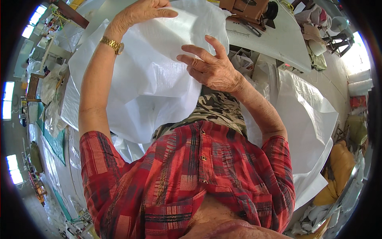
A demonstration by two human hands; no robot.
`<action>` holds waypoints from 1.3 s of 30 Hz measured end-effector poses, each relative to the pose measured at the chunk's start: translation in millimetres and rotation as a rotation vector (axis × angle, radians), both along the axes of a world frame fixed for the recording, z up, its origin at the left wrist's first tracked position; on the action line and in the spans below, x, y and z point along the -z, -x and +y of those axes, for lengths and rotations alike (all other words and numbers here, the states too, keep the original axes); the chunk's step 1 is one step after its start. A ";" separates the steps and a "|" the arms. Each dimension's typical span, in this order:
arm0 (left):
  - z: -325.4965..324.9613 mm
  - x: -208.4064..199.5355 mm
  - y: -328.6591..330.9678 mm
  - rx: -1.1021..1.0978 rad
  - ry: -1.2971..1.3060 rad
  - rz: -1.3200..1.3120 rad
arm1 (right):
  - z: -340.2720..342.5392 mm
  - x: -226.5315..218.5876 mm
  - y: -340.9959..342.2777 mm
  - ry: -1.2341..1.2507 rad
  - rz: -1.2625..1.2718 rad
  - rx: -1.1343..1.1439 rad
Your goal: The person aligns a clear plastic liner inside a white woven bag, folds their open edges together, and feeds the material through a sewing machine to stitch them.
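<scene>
A large white woven plastic sheet point(147, 75) drapes from the table edge down over my lap, creased and partly see-through. At the top, my left hand point(141, 12), with a gold watch point(112, 45) on its wrist, holds the sheet's upper edge between thumb and fingers; the fingertips are partly cut off by the picture's rim. My right hand point(217, 69) hovers at the sheet's right side, fingers spread and slightly bent, gripping nothing. Whether its fingertips touch the sheet, I cannot tell. Beyond the sheet stands a brown sewing machine point(242, 10) with a black handwheel.
Thread snips point(253, 29) lie on the pale work table point(278, 44) by printed ruler marks. More white sheeting point(294, 115) hangs at my right. A yellow-brown bundle point(340, 163) lies farther right. Cloth pieces point(314, 18) are heaped past the table's far right end.
</scene>
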State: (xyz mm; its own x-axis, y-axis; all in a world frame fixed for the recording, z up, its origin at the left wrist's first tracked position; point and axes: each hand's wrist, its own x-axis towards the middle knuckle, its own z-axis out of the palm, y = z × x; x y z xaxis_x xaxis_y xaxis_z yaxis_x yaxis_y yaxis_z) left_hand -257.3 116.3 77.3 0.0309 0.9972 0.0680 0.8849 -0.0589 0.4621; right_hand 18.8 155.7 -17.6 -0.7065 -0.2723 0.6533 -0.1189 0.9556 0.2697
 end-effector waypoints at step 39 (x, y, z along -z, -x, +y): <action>11.2 31.1 -79.5 0.115 -0.521 -0.486 | 66.2 -6.4 40.1 1.549 0.457 -0.449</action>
